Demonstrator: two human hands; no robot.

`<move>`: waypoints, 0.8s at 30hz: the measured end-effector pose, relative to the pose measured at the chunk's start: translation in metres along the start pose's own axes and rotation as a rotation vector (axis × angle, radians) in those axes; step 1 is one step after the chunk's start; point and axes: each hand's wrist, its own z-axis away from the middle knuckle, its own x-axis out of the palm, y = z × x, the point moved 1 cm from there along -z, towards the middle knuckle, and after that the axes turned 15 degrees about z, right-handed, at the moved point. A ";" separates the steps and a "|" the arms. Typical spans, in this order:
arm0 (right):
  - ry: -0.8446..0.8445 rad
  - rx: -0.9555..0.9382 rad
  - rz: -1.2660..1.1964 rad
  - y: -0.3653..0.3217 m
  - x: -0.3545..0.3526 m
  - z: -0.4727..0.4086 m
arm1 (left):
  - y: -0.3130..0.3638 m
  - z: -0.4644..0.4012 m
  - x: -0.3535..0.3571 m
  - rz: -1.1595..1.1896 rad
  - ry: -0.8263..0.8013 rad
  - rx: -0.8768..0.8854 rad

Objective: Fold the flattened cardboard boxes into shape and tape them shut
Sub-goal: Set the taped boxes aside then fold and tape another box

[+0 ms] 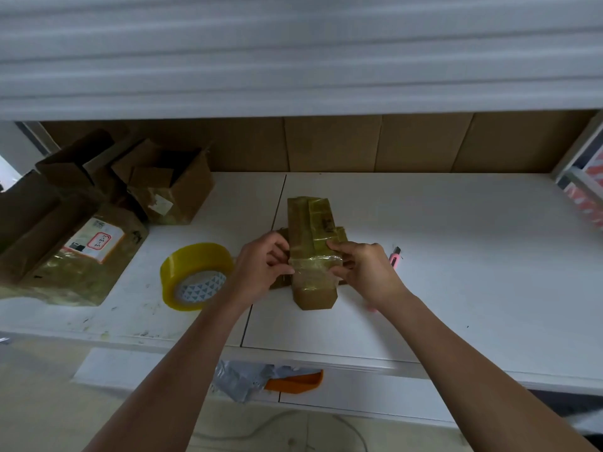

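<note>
A small brown cardboard box (311, 223), long and narrow and partly covered in glossy tape, stands on the white table (456, 256) at the middle. A strip of clear tape (313, 265) crosses its near part. My left hand (261, 267) pinches the strip at the box's left side. My right hand (362, 269) presses its fingers on the strip and the box's right side. A roll of yellow tape (194, 277) lies on the table just left of my left hand.
Several folded and taped cardboard boxes (98, 207) are piled at the table's left. A pink utility knife (395, 257) lies right of my right hand. Flat cardboard sheets (326, 145) line the back wall under a shelf. An orange-handled tool (295, 383) sticks out below the table's front edge.
</note>
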 end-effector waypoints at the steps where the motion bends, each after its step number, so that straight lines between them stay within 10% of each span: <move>1: 0.003 -0.003 -0.008 0.000 0.000 0.000 | 0.000 -0.001 0.000 0.018 0.002 0.010; 24: 0.063 -0.078 0.266 -0.010 0.012 0.003 | -0.010 0.003 0.018 -0.174 0.065 0.250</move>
